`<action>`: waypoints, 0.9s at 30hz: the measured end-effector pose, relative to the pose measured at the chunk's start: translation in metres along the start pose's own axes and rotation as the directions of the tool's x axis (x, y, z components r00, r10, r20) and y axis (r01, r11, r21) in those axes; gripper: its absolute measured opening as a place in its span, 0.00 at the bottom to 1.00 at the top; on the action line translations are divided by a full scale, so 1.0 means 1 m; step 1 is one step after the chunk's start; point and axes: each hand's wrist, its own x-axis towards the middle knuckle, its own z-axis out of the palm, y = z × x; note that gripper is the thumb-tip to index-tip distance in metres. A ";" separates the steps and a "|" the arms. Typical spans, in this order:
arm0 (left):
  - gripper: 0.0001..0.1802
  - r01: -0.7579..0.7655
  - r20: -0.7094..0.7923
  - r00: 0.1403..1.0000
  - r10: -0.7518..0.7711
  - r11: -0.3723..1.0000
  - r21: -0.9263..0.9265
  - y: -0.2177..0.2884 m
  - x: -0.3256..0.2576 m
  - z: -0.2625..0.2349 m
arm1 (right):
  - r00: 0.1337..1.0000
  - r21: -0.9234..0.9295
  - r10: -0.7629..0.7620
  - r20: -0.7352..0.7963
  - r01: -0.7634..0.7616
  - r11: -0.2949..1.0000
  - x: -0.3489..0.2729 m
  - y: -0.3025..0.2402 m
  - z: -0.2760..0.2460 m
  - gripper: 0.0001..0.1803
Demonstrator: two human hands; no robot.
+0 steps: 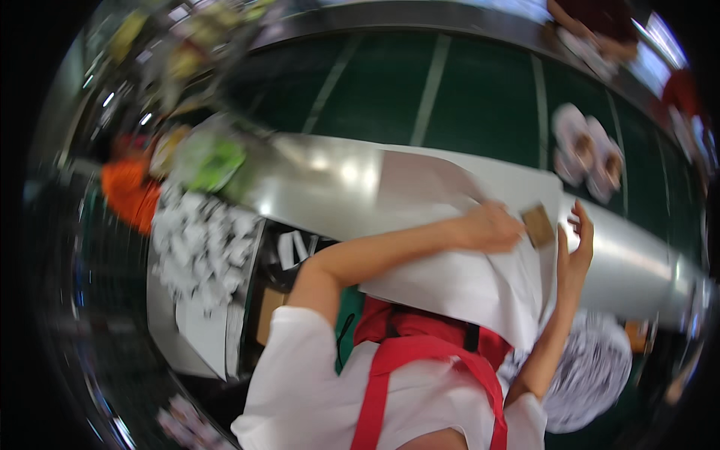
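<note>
A: In the head view, how many hands?

B: Two. The left hand (pixel 491 225) lies curled on one large white sheet (pixel 465 277), pressing it down; whether it grips the sheet I cannot tell. The right hand (pixel 576 244) is open, fingers spread, holding nothing, just beside one small brown pad (pixel 538 225).

A: And where does the sheet lie?

B: Draped over the steel counter (pixel 322 187). Two white pieces (pixel 589 154) lie on the green belt (pixel 480 97).

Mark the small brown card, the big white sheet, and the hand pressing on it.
small brown card (pixel 538 225): head view, middle of its face.
white sheet (pixel 457 281): head view, bare part below the forearm.
left hand (pixel 491 226): head view, back of the hand, resting on the sheet beside the card.
</note>
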 end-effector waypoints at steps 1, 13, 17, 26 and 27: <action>0.08 -0.016 0.056 0.998 0.015 1.000 0.003 0.000 -0.004 -0.005 | 0.984 0.034 0.125 -0.126 -0.122 0.992 -0.008 0.009 -0.016 0.12; 0.04 0.103 0.138 0.984 -0.111 0.993 0.065 0.005 0.016 -0.023 | 0.450 -0.358 0.834 0.319 -0.758 0.546 -0.449 0.268 0.026 0.24; 0.03 0.105 0.142 0.983 -0.120 0.988 0.110 0.003 0.005 -0.024 | 0.287 -0.229 0.955 0.074 -0.927 0.296 -0.432 0.236 0.040 0.17; 0.02 0.147 0.168 0.971 -0.172 0.977 0.154 0.004 0.005 -0.021 | 0.271 0.271 0.935 -0.229 -0.905 0.329 -0.260 0.233 0.063 0.20; 0.02 0.141 0.175 0.971 -0.165 0.980 0.143 0.005 0.010 -0.018 | 0.526 0.046 0.670 -0.524 -0.768 0.639 -0.255 0.236 0.084 0.18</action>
